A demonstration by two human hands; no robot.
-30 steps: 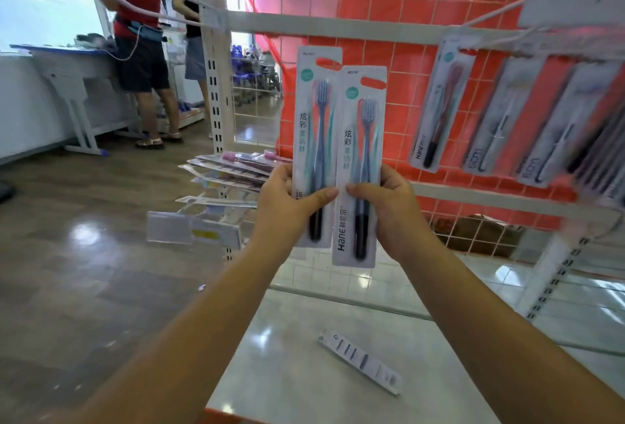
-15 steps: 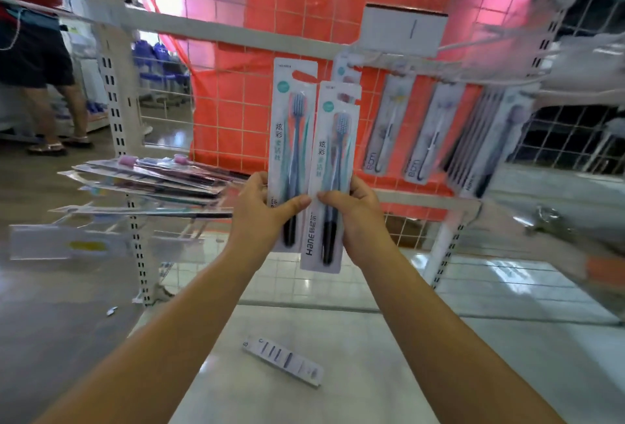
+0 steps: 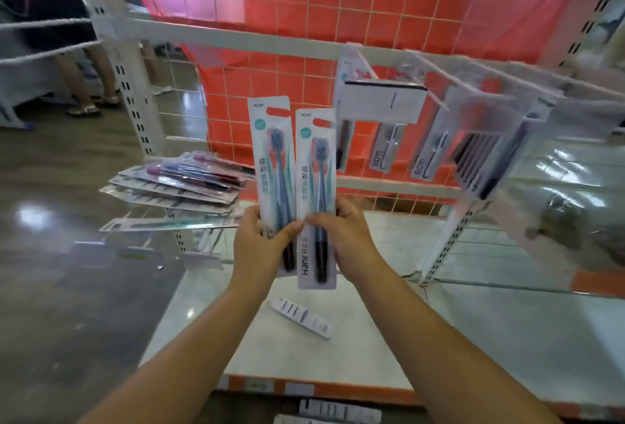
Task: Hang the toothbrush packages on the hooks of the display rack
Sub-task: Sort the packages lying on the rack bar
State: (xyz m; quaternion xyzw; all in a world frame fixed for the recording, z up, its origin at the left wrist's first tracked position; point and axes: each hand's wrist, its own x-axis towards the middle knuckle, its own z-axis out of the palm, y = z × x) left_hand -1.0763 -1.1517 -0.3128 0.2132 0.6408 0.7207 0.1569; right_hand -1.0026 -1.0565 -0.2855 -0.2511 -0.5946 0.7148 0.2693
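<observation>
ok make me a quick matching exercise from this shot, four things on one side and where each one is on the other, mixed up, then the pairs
Things:
1. left hand
2. right hand
3. price tag strip
4. stack of toothbrush packages

Places:
A. lying flat on the white shelf below the hands
B. gripping the nearer toothbrush package
C. piled on hooks at the left
D. gripping the farther toothbrush package

Pairs: 1-D, 2-B, 3-A, 4-C

i count two toothbrush packages [image 3: 293,183] held upright, one per hand. two white label strips [image 3: 301,318] lie below; the hanging packs [image 3: 422,156] blur beyond counting.
</observation>
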